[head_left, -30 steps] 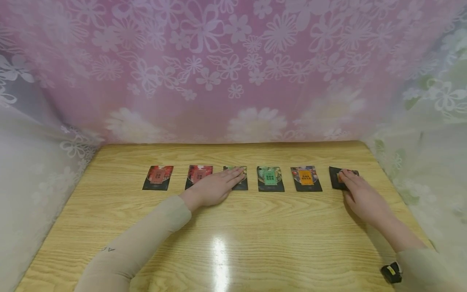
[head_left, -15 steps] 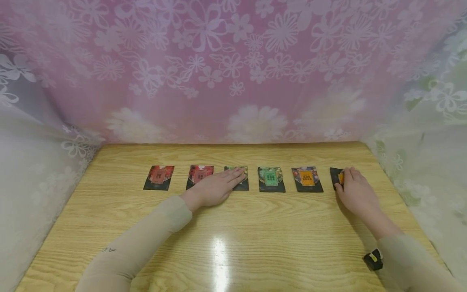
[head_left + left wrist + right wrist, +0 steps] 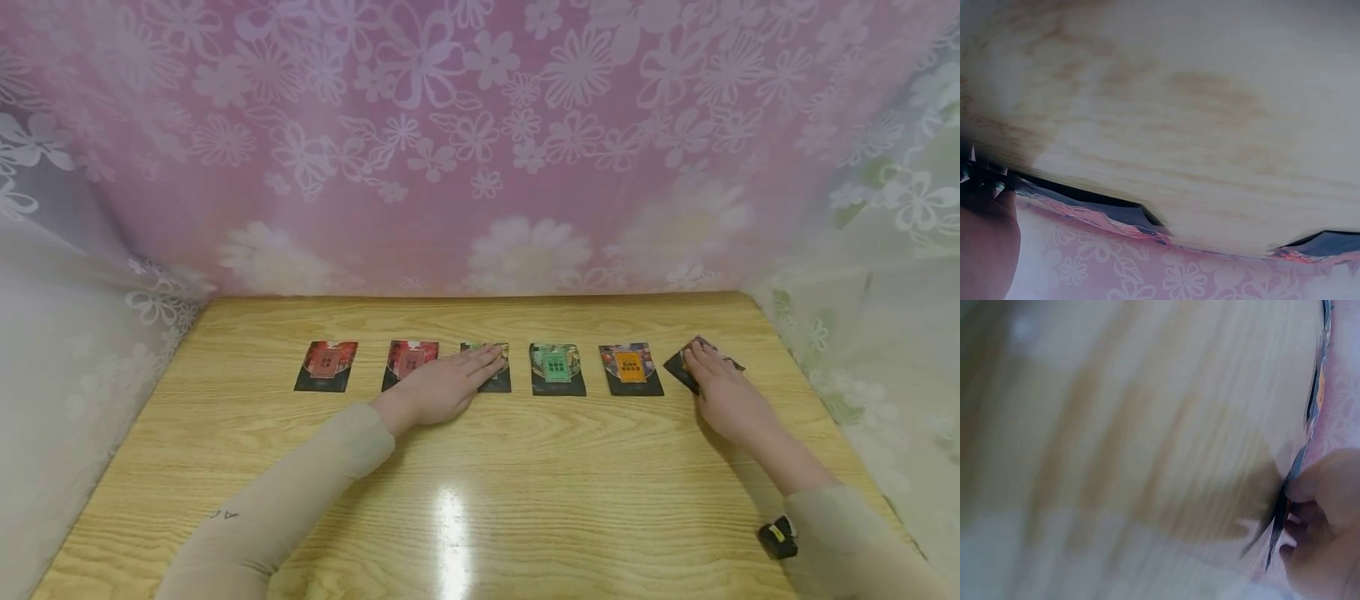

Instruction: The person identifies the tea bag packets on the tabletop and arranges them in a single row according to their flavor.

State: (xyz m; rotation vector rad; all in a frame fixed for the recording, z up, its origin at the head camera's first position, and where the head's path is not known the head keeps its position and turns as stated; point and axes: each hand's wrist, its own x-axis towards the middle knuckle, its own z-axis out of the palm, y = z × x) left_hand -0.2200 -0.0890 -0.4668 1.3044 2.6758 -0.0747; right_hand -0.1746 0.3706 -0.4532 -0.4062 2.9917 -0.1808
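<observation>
My left hand [image 3: 438, 387] lies flat in the head view with straight fingers over a black packet [image 3: 495, 382] with a green-yellow top, partly hidden beneath it. The forearm side of that hand covers a corner of a red-topped packet [image 3: 408, 354]. At the right end of the row, my right hand [image 3: 731, 400] holds a dark packet [image 3: 681, 369] turned at a slant, its label mostly under the fingers. In the right wrist view the fingers of this hand [image 3: 1329, 519] bend against the packet [image 3: 1280, 515], which stands slightly off the table beside its shadow.
Also in the row are a red packet [image 3: 326, 367] at far left, a green-labelled packet [image 3: 557, 369] and an orange-labelled packet [image 3: 631, 369]. The wooden table [image 3: 540, 483] meets a pink flowered cloth [image 3: 480, 167] behind, with pale cloth at both sides.
The right-end packet has turned from nearly square to slanted under my right hand, which shifted left, then slightly back. My left hand and the other packets stay as they were.
</observation>
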